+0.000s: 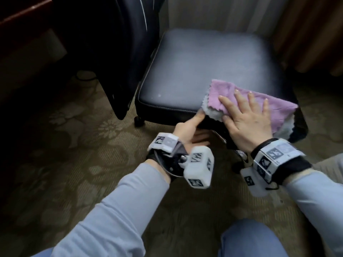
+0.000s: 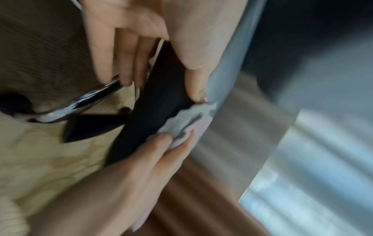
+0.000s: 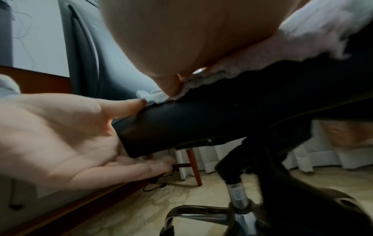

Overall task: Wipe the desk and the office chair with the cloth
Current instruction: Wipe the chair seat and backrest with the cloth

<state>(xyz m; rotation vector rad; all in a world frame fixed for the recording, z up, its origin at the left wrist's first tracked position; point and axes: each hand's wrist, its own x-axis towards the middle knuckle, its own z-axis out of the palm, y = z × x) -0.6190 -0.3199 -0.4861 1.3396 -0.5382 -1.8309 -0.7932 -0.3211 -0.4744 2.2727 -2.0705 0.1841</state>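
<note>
The purple cloth (image 1: 241, 101), white underneath, lies folded on the front right corner of the dark office chair seat (image 1: 204, 67) and hangs over its edge. My right hand (image 1: 246, 115) lies flat on the cloth with its fingers spread and presses it down. My left hand (image 1: 201, 125) is at the seat's front edge, thumb on top touching the cloth's white corner, fingers stretched out beneath the seat. In the right wrist view the left hand (image 3: 80, 135) shows palm open under the seat (image 3: 222, 119), beside the cloth (image 3: 302, 39). The left wrist view is blurred.
The chair's dark backrest (image 1: 126, 43) stands to the left of the seat. A dark wooden desk (image 1: 18, 25) is at far left. Pale curtains (image 1: 213, 13) hang behind. The chrome chair base (image 3: 201, 209) rests on patterned carpet (image 1: 74, 164). My knee (image 1: 250, 238) is low in front.
</note>
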